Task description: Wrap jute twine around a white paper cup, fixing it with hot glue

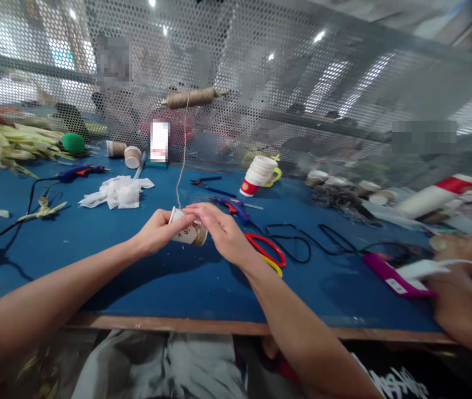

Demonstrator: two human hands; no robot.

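Note:
My left hand (158,230) is closed around a small paper cup (186,231) lying on its side, just above the blue table (177,282). My right hand (219,233) pinches the cup's far side, where brown twine wraps part of it. A strand of twine (182,160) runs up from the cup to a twine spool (189,98) hanging on the mesh screen.
A blue glue gun (231,206), red and yellow scissors (267,252), pliers (204,182), stacked cups (260,173), white fabric scraps (117,192) and black cables (302,241) lie around. Another person's hand (464,288) with a pink tool (389,274) works at the right.

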